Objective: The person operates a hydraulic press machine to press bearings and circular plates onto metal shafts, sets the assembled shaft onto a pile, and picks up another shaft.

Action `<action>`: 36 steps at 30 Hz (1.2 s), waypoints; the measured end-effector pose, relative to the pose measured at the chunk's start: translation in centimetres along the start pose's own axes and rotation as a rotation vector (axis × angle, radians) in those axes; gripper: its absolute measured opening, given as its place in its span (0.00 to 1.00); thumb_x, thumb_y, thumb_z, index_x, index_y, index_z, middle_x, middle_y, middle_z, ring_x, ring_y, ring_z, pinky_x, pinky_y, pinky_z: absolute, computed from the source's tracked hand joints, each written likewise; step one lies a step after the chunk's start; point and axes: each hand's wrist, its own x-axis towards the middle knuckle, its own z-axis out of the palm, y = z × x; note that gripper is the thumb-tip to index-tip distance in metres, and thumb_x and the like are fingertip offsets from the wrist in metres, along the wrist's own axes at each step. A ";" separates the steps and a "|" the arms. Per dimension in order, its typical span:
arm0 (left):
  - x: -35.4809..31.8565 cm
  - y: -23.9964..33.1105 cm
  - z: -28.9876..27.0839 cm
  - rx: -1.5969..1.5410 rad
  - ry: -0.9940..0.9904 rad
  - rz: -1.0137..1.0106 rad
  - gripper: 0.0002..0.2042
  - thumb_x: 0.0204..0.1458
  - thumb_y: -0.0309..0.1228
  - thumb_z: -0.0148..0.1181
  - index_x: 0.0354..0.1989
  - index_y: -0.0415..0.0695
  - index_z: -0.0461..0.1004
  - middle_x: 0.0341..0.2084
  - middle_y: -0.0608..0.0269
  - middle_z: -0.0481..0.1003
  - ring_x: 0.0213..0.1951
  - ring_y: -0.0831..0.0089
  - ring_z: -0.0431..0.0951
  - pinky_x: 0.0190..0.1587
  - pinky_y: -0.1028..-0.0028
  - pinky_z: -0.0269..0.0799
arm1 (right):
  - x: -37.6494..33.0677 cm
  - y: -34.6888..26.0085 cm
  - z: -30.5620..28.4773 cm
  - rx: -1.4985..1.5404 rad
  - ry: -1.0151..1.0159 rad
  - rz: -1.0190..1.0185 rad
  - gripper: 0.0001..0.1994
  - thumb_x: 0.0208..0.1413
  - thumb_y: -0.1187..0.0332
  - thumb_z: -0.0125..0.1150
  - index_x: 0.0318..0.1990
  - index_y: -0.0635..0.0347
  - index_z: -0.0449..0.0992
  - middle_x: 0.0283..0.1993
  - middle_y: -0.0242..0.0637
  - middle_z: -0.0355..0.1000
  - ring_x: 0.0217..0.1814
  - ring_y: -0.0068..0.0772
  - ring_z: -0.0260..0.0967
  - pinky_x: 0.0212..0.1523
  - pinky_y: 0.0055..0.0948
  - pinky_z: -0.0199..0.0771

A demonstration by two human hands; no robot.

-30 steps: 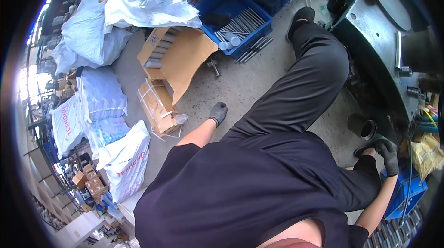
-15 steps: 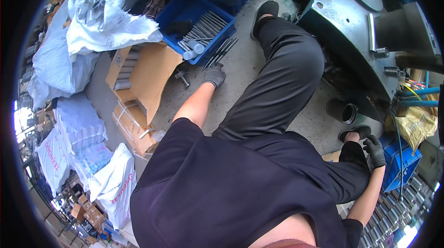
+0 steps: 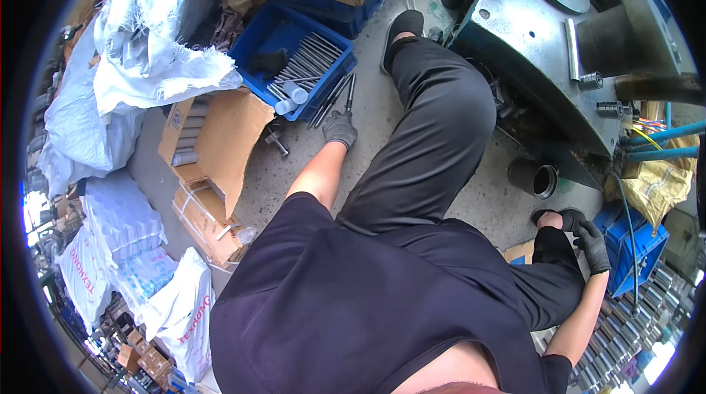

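Note:
My left hand (image 3: 339, 129), in a dark grey glove, reaches down to the floor. Its fingers close around the lower end of a thin metal rod (image 3: 350, 92). Beside that rod, several similar rods (image 3: 328, 106) lean at the corner of a blue plastic bin (image 3: 321, 94). Inside the bin lies a pile of metal rods (image 3: 312, 59), along with two pale translucent cylinders (image 3: 290, 97) and a dark glove-like piece (image 3: 268, 63). My right hand (image 3: 593, 247), also gloved, rests by my right knee with fingers loosely apart and nothing visible in them.
An opened cardboard box (image 3: 237, 144) holding grey cylinders stands at left, near a metal bolt-like piece (image 3: 277, 140). White woven sacks (image 3: 147, 63) pile up behind it. At right are a heavy metal machine (image 3: 529, 34), a dark hollow cylinder (image 3: 533, 178) and a blue crate (image 3: 631, 243).
One rod now stands apart from the rods beside the bin, in my left hand. The view has shifted slightly; my right hand stays by the knee.

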 end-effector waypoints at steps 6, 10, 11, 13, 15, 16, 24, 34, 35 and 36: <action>0.0 -1.0 1.3 0.069 -0.189 0.061 0.19 0.52 0.30 0.56 0.54 0.51 0.77 0.56 0.44 0.73 0.58 0.46 0.76 0.57 0.52 0.74 | -1.5 -2.6 0.8 -0.033 0.046 -0.009 0.19 0.63 0.62 0.60 0.60 0.57 0.77 0.40 0.33 0.78 0.33 0.26 0.74 0.32 0.27 0.72; -1.4 -0.7 1.0 0.022 -0.203 0.104 0.18 0.52 0.30 0.56 0.52 0.50 0.77 0.53 0.43 0.75 0.56 0.46 0.77 0.57 0.52 0.74 | -1.5 -1.9 0.4 -0.044 0.036 -0.056 0.20 0.62 0.63 0.60 0.60 0.57 0.77 0.38 0.32 0.78 0.32 0.24 0.72 0.33 0.27 0.72; -2.3 -0.3 0.7 -0.025 -0.201 0.123 0.17 0.51 0.31 0.57 0.51 0.49 0.77 0.52 0.43 0.75 0.55 0.45 0.77 0.56 0.52 0.74 | -1.7 -1.7 0.2 -0.040 0.043 -0.060 0.20 0.62 0.63 0.60 0.60 0.57 0.77 0.38 0.32 0.78 0.32 0.24 0.72 0.33 0.27 0.72; -4.3 -1.6 1.4 -0.068 -0.108 0.158 0.17 0.51 0.31 0.57 0.51 0.48 0.76 0.49 0.42 0.76 0.53 0.45 0.78 0.55 0.52 0.74 | -1.6 -2.0 0.4 -0.019 0.036 -0.094 0.20 0.62 0.63 0.61 0.60 0.59 0.77 0.39 0.33 0.78 0.32 0.25 0.72 0.34 0.27 0.72; -6.3 -2.1 2.3 -0.252 -0.040 0.099 0.18 0.51 0.32 0.57 0.52 0.48 0.75 0.47 0.40 0.77 0.51 0.45 0.79 0.54 0.53 0.74 | -1.7 -2.7 0.4 -0.019 0.022 -0.125 0.20 0.62 0.63 0.61 0.59 0.60 0.77 0.39 0.34 0.78 0.33 0.25 0.72 0.35 0.27 0.73; -7.4 -2.1 2.3 -0.251 -0.028 0.103 0.18 0.51 0.32 0.57 0.52 0.48 0.75 0.47 0.40 0.77 0.51 0.45 0.79 0.54 0.53 0.74 | -2.0 -3.0 0.3 -0.022 0.014 -0.139 0.20 0.62 0.63 0.61 0.59 0.61 0.76 0.40 0.35 0.79 0.33 0.25 0.72 0.37 0.26 0.73; -8.4 -6.4 -1.3 -0.762 0.185 0.065 0.14 0.55 0.29 0.55 0.48 0.44 0.78 0.37 0.46 0.80 0.41 0.54 0.82 0.47 0.60 0.75 | -5.9 -10.1 2.6 0.260 -0.089 -0.309 0.19 0.63 0.66 0.61 0.58 0.66 0.76 0.47 0.40 0.79 0.46 0.32 0.78 0.47 0.30 0.78; -9.3 5.3 -24.5 -0.991 0.499 0.580 0.05 0.61 0.28 0.64 0.41 0.41 0.77 0.29 0.67 0.76 0.31 0.80 0.71 0.35 0.75 0.69 | -6.7 -17.4 2.5 -0.217 0.125 -0.892 0.21 0.60 0.66 0.67 0.57 0.68 0.76 0.50 0.47 0.78 0.52 0.37 0.77 0.55 0.33 0.76; -10.5 8.0 -27.4 -1.020 0.526 0.701 0.06 0.61 0.29 0.65 0.41 0.42 0.77 0.28 0.69 0.75 0.30 0.81 0.71 0.34 0.76 0.69 | -6.2 -17.8 2.7 -0.071 0.155 -0.881 0.21 0.60 0.66 0.67 0.57 0.67 0.76 0.50 0.48 0.78 0.52 0.38 0.77 0.55 0.34 0.76; -11.6 10.1 -29.9 -0.970 0.559 0.723 0.07 0.62 0.31 0.66 0.41 0.42 0.77 0.27 0.72 0.73 0.29 0.83 0.69 0.33 0.78 0.68 | -5.4 -18.4 3.1 0.076 0.179 -0.874 0.21 0.60 0.66 0.67 0.58 0.66 0.76 0.51 0.49 0.78 0.53 0.40 0.77 0.55 0.34 0.76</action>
